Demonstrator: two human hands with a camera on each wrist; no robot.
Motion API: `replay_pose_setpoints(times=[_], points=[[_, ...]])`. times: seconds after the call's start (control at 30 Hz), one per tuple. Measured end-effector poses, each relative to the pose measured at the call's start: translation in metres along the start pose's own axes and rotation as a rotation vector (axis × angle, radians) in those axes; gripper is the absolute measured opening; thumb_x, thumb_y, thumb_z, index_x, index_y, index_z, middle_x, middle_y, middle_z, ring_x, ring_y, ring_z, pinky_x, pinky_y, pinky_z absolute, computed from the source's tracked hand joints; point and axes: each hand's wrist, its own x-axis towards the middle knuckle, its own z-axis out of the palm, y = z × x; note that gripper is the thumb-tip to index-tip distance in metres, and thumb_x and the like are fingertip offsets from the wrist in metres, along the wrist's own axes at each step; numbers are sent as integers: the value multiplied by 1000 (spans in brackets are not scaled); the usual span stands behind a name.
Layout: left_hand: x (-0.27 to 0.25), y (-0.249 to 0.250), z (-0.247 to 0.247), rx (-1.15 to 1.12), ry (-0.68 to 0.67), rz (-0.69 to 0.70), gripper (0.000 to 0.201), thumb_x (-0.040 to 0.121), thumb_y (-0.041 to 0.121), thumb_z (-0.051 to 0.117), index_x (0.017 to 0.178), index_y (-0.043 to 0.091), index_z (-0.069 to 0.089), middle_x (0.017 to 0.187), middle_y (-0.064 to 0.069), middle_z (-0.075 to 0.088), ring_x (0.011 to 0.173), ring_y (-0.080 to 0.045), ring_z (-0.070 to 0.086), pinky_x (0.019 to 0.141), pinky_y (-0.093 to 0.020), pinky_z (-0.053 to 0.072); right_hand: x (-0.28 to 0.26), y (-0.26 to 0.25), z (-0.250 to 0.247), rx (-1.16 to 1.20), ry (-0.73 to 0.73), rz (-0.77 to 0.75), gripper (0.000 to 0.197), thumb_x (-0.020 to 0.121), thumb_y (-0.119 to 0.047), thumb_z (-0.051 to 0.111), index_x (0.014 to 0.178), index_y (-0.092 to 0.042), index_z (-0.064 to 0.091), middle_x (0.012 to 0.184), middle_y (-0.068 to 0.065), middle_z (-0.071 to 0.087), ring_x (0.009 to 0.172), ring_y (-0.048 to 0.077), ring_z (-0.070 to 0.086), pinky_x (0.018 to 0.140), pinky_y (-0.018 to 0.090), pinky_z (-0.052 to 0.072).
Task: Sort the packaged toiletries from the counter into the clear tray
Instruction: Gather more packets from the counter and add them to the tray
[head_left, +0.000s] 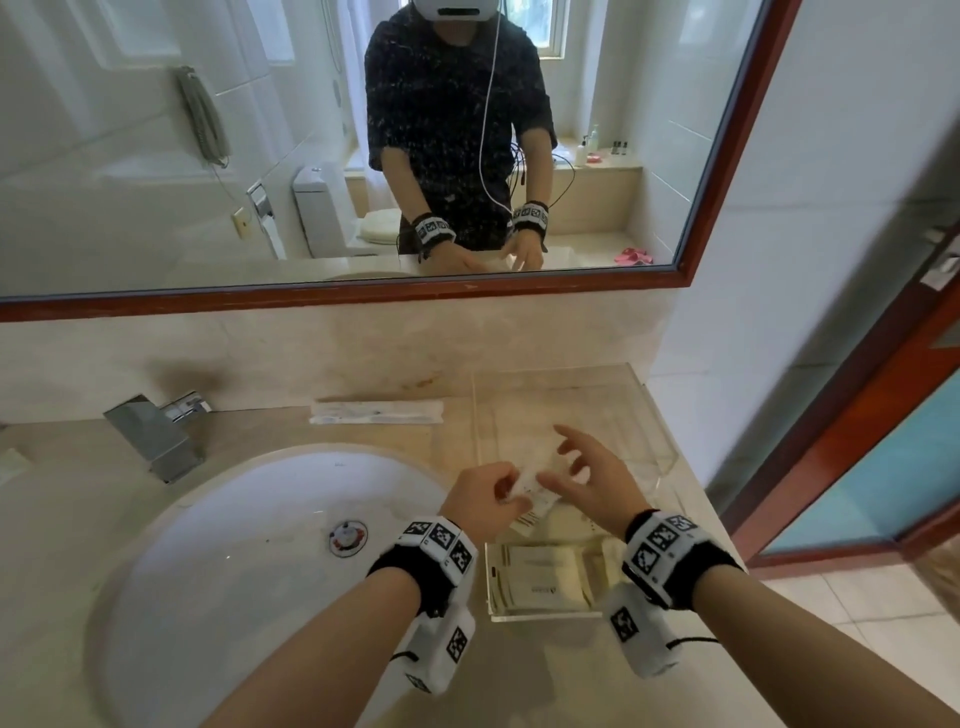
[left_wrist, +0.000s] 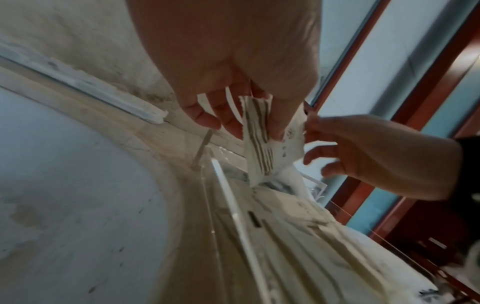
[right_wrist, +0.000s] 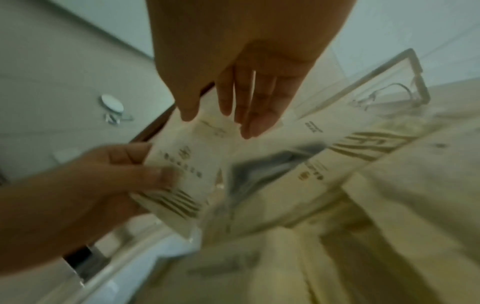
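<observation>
The left hand pinches a white sachet above the clear tray, the right hand is spread beside it, perhaps touching, so a loose handover could drop it on the counter.

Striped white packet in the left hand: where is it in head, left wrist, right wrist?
Head: striped packet centre, between both hands.
Left wrist: upper centre, hanging from the left hand.
Right wrist: left of centre.
Shared landmark: clear tray, rim.
</observation>
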Motion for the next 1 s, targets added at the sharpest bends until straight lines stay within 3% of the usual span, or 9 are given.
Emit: replay_pose_setpoints(times=[0.07,0.13,0.2,0.27,0.4,0.53,0.77,0.93,1.0], points=[[2,9,7,-12,-11,6,15,78,15,71,77,10,57,68,-1,51,67,-18,45,64,-25,41,-2,-3,-5,-126,-104,52,63,87,-38,65,140,-14,43,130,7,54,118,23,53,98,29,40],[4,14,12,-23,-17,8,15,78,15,73,83,6,61,73,-3,55,70,-18,49,67,-26,44,-4,0,-8,-204,-114,88,53,90,-37,61,133,-9,50,123,10,56,115,26,54,97,31,40],[5,15,15,-41,-1,-1,23,78,15,74,97,6,65,91,-7,66,83,-20,60,79,-30,51,-7,8,-10,-137,-50,110,23,91,-34,60,97,-12,62,92,8,60,86,23,58,79,31,44],[7,15,17,-17,26,-8,24,80,17,72,102,9,66,97,-4,65,89,-16,59,83,-28,50,-10,21,-12,-104,-38,156,35,91,-32,60,63,-16,46,64,1,47,58,15,44,57,24,35],[7,10,17,15,-1,-6,6,84,19,68,87,18,64,73,3,58,70,-13,53,76,-34,52,-17,38,-13,-151,-274,305,25,87,-32,64,69,-15,62,69,-3,56,62,10,51,51,16,35],[1,2,15,163,-91,69,18,83,17,69,71,22,56,66,9,49,62,-7,45,63,-19,43,-20,45,-2,-198,-402,351,35,84,-34,67,57,-25,47,62,-10,46,56,3,43,50,15,30],[-11,-14,2,395,-196,121,8,82,19,61,86,19,69,84,5,65,78,-10,58,83,-30,55,-22,31,11,-227,-477,306,43,81,-34,71,49,-23,43,53,-8,42,50,7,38,50,19,31],[-19,-10,-3,512,-249,187,13,76,22,62,89,19,66,94,8,47,92,-9,42,95,-37,42,-20,24,19,-312,-479,295,42,78,-38,72,54,-21,42,57,-5,42,51,10,38,51,22,31],[-21,-4,-4,615,-327,183,17,76,26,63,91,21,66,98,7,48,101,-13,43,97,-40,34,-20,20,19,-322,-468,271,29,77,-37,74,66,-21,53,68,-5,50,60,11,45,53,20,34]])
